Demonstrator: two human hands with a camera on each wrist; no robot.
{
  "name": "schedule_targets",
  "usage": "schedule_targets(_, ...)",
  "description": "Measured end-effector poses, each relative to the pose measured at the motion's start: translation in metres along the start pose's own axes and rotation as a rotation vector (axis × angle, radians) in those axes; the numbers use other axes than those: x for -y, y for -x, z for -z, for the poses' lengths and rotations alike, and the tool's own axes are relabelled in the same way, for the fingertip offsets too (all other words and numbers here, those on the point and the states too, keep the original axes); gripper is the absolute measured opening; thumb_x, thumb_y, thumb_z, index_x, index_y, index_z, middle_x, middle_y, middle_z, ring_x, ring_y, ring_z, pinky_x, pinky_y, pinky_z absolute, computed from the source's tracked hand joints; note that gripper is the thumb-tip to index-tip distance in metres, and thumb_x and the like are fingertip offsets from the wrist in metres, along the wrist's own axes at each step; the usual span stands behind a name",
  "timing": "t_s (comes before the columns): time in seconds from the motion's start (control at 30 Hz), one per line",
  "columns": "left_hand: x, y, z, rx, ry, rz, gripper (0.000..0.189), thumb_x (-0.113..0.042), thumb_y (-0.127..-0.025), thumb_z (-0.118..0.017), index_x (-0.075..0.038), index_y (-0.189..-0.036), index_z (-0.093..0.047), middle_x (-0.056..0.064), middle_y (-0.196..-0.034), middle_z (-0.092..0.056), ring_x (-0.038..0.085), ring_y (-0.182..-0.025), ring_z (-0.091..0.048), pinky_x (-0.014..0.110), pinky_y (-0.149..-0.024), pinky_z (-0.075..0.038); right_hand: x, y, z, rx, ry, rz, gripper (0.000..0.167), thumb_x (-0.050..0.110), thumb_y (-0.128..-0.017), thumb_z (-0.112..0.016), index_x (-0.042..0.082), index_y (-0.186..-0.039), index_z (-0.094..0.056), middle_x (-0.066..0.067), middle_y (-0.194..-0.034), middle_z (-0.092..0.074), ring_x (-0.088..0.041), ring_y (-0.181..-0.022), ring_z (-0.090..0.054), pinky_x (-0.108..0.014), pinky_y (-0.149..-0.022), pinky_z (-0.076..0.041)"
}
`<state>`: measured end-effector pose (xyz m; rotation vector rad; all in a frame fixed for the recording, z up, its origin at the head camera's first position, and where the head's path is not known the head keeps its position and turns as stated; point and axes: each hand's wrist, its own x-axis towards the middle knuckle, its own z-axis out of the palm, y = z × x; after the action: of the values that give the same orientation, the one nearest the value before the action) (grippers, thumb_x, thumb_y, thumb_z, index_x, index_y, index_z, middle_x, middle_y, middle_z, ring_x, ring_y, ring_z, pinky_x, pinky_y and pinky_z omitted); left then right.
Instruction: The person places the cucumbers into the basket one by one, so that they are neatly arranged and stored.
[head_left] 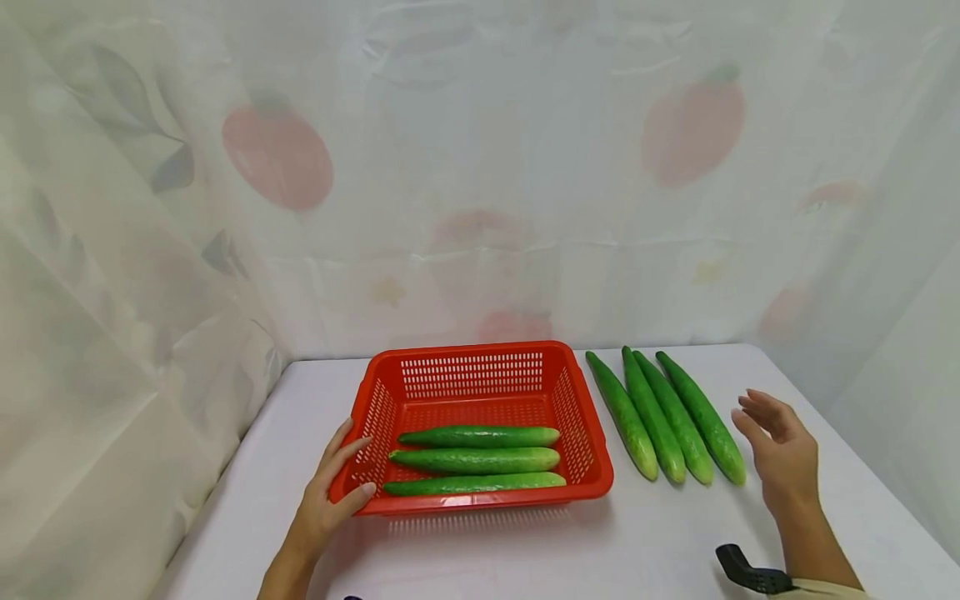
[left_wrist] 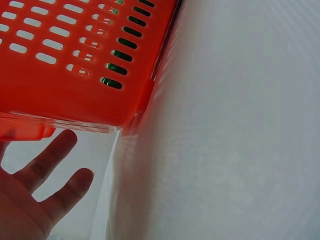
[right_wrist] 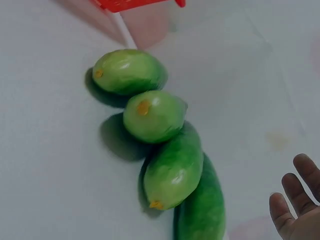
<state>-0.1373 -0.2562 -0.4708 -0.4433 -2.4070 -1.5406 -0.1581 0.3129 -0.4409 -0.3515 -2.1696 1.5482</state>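
Observation:
A red plastic basket (head_left: 487,501) with slotted walls holds three cucumbers (head_left: 480,460), lying side by side across its near half. My left hand (head_left: 321,500) is at the basket's left rim, fingers spread and loosely extended. In the left wrist view, the fingers of that hand (left_wrist: 30,200) show beside the basket's red wall (left_wrist: 75,100); whether they press on it I cannot tell. Right of the basket, several cucumbers (head_left: 651,412) lie in a slanting row, pale ends toward me. Just right of that row is my right hand (head_left: 783,454), holding nothing, fingers relaxed and apart from the cucumbers.
A white-covered table (head_left: 510,558) carries everything. Behind it hangs a pale curtain (head_left: 480,167) with faded fruit prints, and similar sheeting (head_left: 112,375) closes the left side. A black strap-like piece (head_left: 753,575) sits at the right wrist.

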Motion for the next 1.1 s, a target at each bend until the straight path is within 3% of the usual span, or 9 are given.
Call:
schedule_targets(0.1, -0.001, 0.0, 0.0, -0.002, 0.0, 0.003, 0.054, -0.008, -0.086, -0.064, -0.006, -0.138, -0.051, 0.001, -0.158, -0.018, 0.016, -0.138, -0.023, 0.019, -0.094, -0.035, -0.008, -0.002, 0.0, 0.01, 0.029, -0.028, 0.048, 0.029, -0.097, -0.059, 0.018, -0.143, -0.046, 0.0, -0.133, -0.053, -0.007, -0.117, -0.045, -0.026, -0.104, -0.029)
schedule_targets(0.3, -0.002, -0.001, 0.0, -0.003, 0.0, -0.003, 0.054, -0.007, -0.085, -0.064, -0.006, -0.137, -0.051, 0.002, -0.158, -0.018, 0.022, -0.138, -0.022, 0.019, -0.094, -0.034, -0.025, -0.004, 0.001, 0.048, 0.089, -0.079, 0.054, 0.038, -0.097, -0.057, 0.019, -0.145, -0.043, -0.006, -0.138, -0.049, -0.01, -0.117, -0.045, -0.009, -0.077, -0.038)
schedule_targets(0.57, -0.001, 0.0, -0.001, -0.002, -0.004, -0.003, 0.053, -0.008, -0.085, -0.064, -0.005, -0.136, -0.052, 0.003, -0.158, -0.018, 0.023, -0.138, -0.022, 0.019, -0.095, -0.034, -0.041, -0.006, -0.002, 0.081, 0.129, -0.185, 0.061, 0.044, -0.096, -0.056, 0.016, -0.147, -0.04, -0.01, -0.143, -0.045, -0.028, -0.129, -0.04, -0.025, -0.092, -0.039)
schedule_targets(0.8, 0.001, 0.0, 0.0, 0.001, -0.009, 0.002, 0.053, -0.009, -0.086, -0.064, -0.006, -0.137, -0.051, 0.003, -0.158, -0.017, 0.022, -0.138, -0.022, 0.019, -0.095, -0.033, -0.046, -0.003, -0.004, 0.091, 0.157, -0.157, 0.063, 0.042, -0.096, -0.057, 0.008, -0.146, -0.04, -0.018, -0.142, -0.045, -0.031, -0.127, -0.043, -0.008, -0.078, -0.037)
schedule_targets(0.93, 0.001, 0.0, 0.0, -0.002, -0.015, 0.002, 0.053, -0.009, -0.086, -0.064, -0.006, -0.137, -0.051, 0.002, -0.158, -0.018, 0.022, -0.139, -0.021, 0.018, -0.096, -0.032, -0.049, -0.003, -0.005, 0.11, 0.184, -0.153, 0.064, 0.044, -0.096, -0.056, 0.008, -0.146, -0.039, -0.018, -0.143, -0.044, -0.035, -0.128, -0.042, -0.02, -0.09, -0.039)
schedule_targets(1.1, -0.001, 0.0, 0.0, -0.004, -0.011, 0.0, 0.053, -0.009, -0.085, -0.065, -0.007, -0.137, -0.052, 0.002, -0.158, -0.018, 0.024, -0.139, -0.022, 0.018, -0.095, -0.032, -0.051, -0.004, -0.005, 0.154, 0.21, -0.147, 0.066, 0.043, -0.096, -0.056, 0.005, -0.147, -0.037, -0.022, -0.144, -0.041, -0.041, -0.128, -0.04, -0.047, -0.1, -0.036)
